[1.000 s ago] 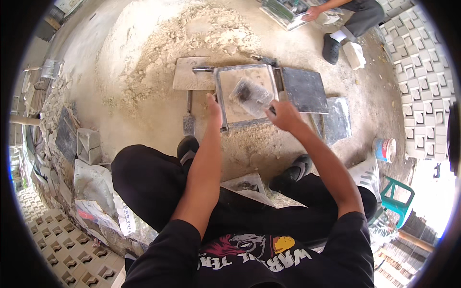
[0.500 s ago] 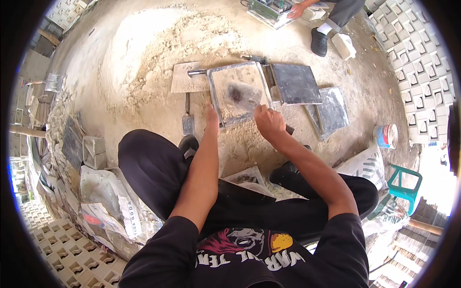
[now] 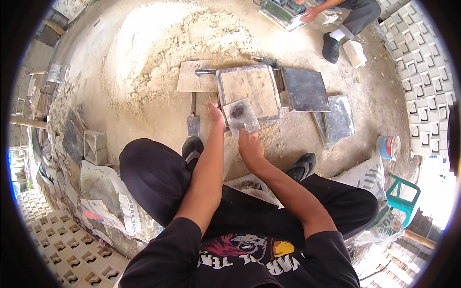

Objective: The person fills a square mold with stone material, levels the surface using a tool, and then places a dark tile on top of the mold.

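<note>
A square metal-edged mould (image 3: 249,72) lies on the ground before me, filled nearly level with sandy material (image 3: 259,89). My right hand (image 3: 250,143) grips the lower edge of a flat square grey plate (image 3: 244,117) with a dark mark in its middle. The plate is tilted over the mould's lower left corner; I cannot tell whether it touches. My left hand (image 3: 215,115) is at the mould's left side, its fingers partly hidden. A small trowel-like tool (image 3: 193,126) with a long handle lies left of that hand.
Dark square plates (image 3: 306,89) lie right of the mould, a pale board (image 3: 194,79) to its left. Loose sand (image 3: 158,57) spreads behind. A co-worker's hand (image 3: 309,13) works at a glassy tray (image 3: 281,15). Right stand a bucket (image 3: 388,147) and green stool (image 3: 403,199).
My right hand has drawn the grey plate left and toward me, off the mould's middle. The sand surface there now looks smoother. The left hand stays at the mould's side.
</note>
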`<action>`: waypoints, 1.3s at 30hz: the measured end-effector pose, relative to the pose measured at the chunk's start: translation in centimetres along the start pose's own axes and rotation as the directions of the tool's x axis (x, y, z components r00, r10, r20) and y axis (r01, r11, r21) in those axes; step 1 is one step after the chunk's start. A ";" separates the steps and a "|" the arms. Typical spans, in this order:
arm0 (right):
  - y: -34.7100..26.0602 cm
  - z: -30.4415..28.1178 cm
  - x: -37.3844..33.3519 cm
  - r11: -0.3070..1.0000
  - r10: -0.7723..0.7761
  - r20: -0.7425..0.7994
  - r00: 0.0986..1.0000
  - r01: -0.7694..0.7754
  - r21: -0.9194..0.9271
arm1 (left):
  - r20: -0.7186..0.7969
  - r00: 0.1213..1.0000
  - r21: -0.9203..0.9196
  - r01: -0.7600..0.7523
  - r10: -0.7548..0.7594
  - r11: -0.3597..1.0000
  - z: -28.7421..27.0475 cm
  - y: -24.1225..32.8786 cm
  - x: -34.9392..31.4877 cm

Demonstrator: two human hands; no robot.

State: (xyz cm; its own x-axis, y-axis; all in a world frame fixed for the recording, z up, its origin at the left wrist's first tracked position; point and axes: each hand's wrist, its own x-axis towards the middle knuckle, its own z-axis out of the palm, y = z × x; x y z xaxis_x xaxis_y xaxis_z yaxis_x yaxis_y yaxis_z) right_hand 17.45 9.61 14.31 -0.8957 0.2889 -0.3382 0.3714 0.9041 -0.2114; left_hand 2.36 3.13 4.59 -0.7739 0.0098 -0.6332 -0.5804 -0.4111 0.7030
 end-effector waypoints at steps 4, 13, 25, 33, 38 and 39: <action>-3.8 -1.2 2.7 1.000 0.007 -0.062 0.998 -0.007 0.011 | -0.243 0.965 0.258 -0.037 0.102 0.965 -2.8 -0.1 3.3; -5.8 -3.5 14.4 0.995 0.087 -0.175 0.981 -0.095 -0.035 | -0.046 0.986 -0.171 -0.168 0.163 0.971 -0.7 0.1 1.4; -2.4 -1.7 7.1 0.989 -0.136 -0.049 0.990 0.133 -0.059 | 0.096 0.995 -0.240 -0.008 0.032 0.971 -1.3 0.6 1.9; 3.1 -3.8 -0.9 0.987 -0.027 0.204 0.979 0.058 -0.148 | 0.116 0.991 -0.181 -0.047 0.069 0.982 -2.5 -0.1 2.6; 6.7 -4.5 2.6 0.983 0.001 0.015 1.000 0.001 -0.184 | 0.117 0.991 0.000 -0.069 0.069 0.998 -3.3 -0.2 1.8; 7.7 -4.2 3.5 0.985 0.023 -0.037 0.999 -0.029 -0.170 | 0.135 0.988 0.051 -0.080 0.073 0.995 -2.2 0.0 1.1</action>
State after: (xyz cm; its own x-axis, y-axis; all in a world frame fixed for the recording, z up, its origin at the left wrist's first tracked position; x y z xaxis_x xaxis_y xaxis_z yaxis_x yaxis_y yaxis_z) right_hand 16.16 18.86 15.34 -0.8953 0.3208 -0.3091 0.3501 0.9357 -0.0429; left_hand 2.07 1.14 3.25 -0.8412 0.1032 -0.5307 -0.5286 -0.3633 0.7672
